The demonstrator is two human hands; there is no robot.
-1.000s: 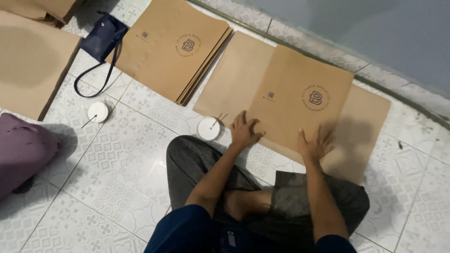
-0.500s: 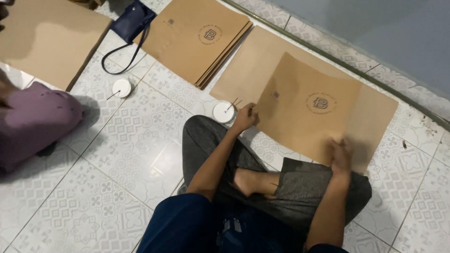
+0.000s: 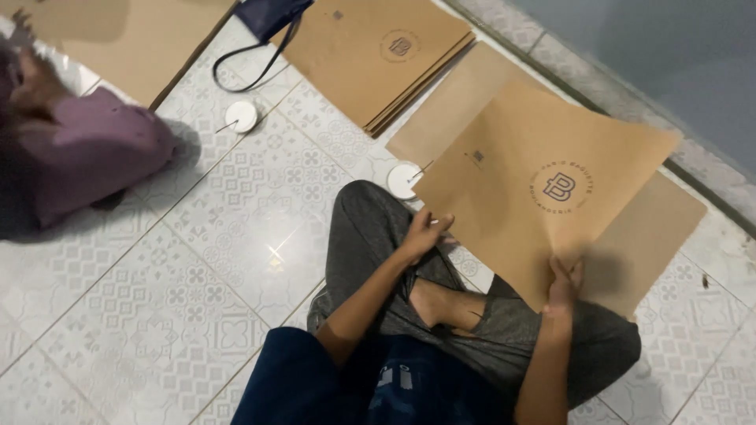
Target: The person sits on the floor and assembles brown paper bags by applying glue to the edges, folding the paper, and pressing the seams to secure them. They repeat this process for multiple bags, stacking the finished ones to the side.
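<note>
In the head view, a person sits cross-legged on a patterned white tiled floor (image 3: pixel 197 260) and holds a brown paper sheet (image 3: pixel 535 189) lifted off the floor. The right hand (image 3: pixel 564 282) grips the sheet's near edge, thumb on top. The left hand (image 3: pixel 426 233) is at the sheet's lower left corner, fingers curled by the edge; whether it grips or only touches the paper cannot be told. The sheet bears a round printed emblem and hangs tilted above another brown sheet (image 3: pixel 657 236) that lies flat on the floor under it, and one more sheet (image 3: pixel 453 106) shows to its left. A small white round cup (image 3: pixel 403 179) with a thin stick in it stands on the floor just beside the sheet's left corner, near the person's knee. Farther off lies a stack (image 3: pixel 378 59) of the same printed paper, with a dark blue pouch (image 3: pixel 268 16) and its looped strap at its left end. A second white cup (image 3: pixel 241 116) stands near the strap. At the left edge a co-worker in a mauve garment (image 3: pixel 94 157) sits by more brown paper (image 3: pixel 134 39).
</note>
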